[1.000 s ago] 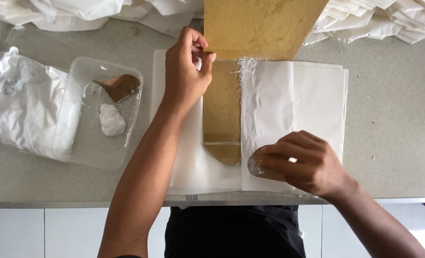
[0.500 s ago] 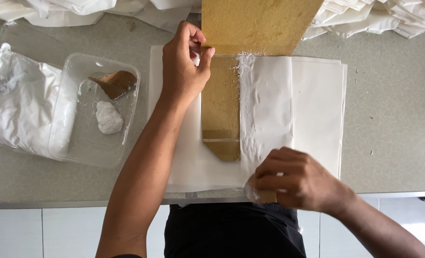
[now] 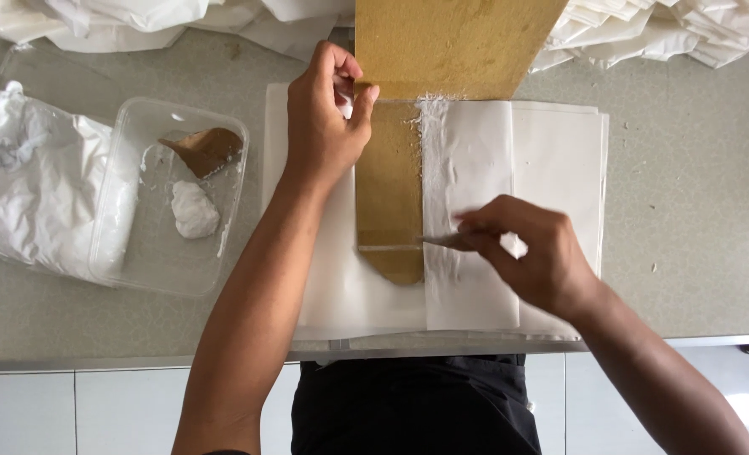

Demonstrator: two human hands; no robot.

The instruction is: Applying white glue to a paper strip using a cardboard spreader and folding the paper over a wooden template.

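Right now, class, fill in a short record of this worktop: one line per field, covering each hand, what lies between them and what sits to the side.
Left hand: pinches the paper's top edge beside the brown board
Right hand: holds a thin tool flat on the white paper
Between hands: brown strip under the sheets
Tub: clear, holds white paste and a brown scoop
Far left: crumpled white bag

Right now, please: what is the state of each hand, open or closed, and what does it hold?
Left hand: closed, pinching the white paper sheet at its top edge.
Right hand: closed on a thin flat tool; its kind cannot be told.
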